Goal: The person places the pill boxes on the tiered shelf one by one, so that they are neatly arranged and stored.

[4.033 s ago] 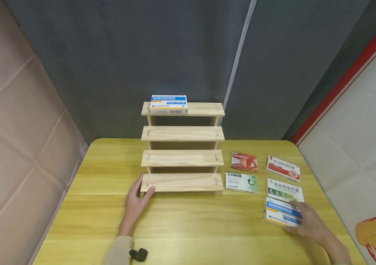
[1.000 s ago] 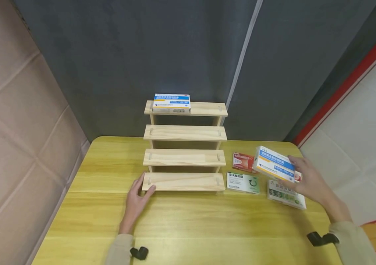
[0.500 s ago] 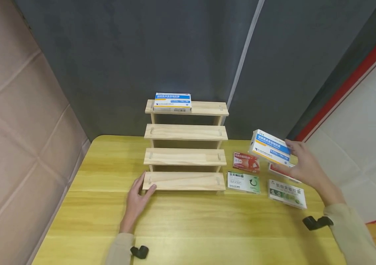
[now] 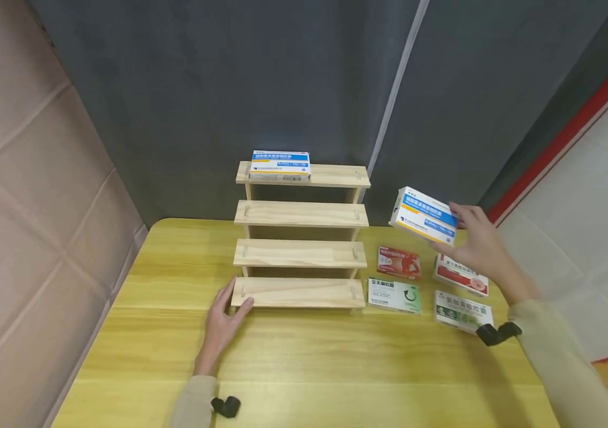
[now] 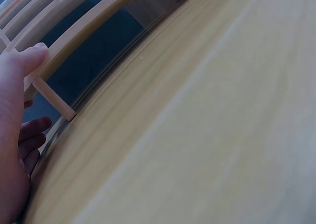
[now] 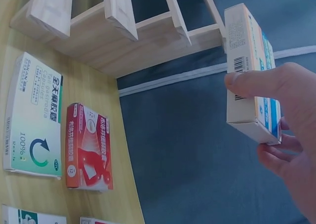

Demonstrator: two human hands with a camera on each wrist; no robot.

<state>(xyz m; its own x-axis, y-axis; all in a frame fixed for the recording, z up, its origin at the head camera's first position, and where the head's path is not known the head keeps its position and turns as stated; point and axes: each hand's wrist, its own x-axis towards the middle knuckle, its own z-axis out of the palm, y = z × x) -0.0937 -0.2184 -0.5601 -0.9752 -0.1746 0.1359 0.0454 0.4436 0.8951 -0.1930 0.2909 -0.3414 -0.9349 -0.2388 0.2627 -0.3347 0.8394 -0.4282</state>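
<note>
My right hand [image 4: 475, 241] grips a blue-and-white medicine box [image 4: 425, 215] by its right end, raised above the table's back right edge. In the right wrist view, the thumb lies on the box's barcoded side [image 6: 239, 66] and the fingers are on the opposite side. A stepped wooden rack [image 4: 298, 292] with several shelves stands at the middle of the table. My left hand [image 4: 221, 321] holds the left end of its lowest shelf, thumb on top; the left wrist view shows the other fingers beside and below the shelf board [image 5: 81, 23]. A matching blue-and-white box [image 4: 279, 166] lies on the top shelf's left half.
Right of the rack, a red box [image 4: 398, 263] and a green-and-white box [image 4: 392, 295] lie on the wooden table [image 4: 304, 362]. Farther right lie a red-and-white box [image 4: 461, 276] and a white box with a green band [image 4: 463, 311]. A grey partition [image 4: 202, 107] rises behind.
My right hand took the blue-and-white box off the table at the right, lifted it and carried it up and leftward toward the rack. My left hand stays on the lowest shelf.
</note>
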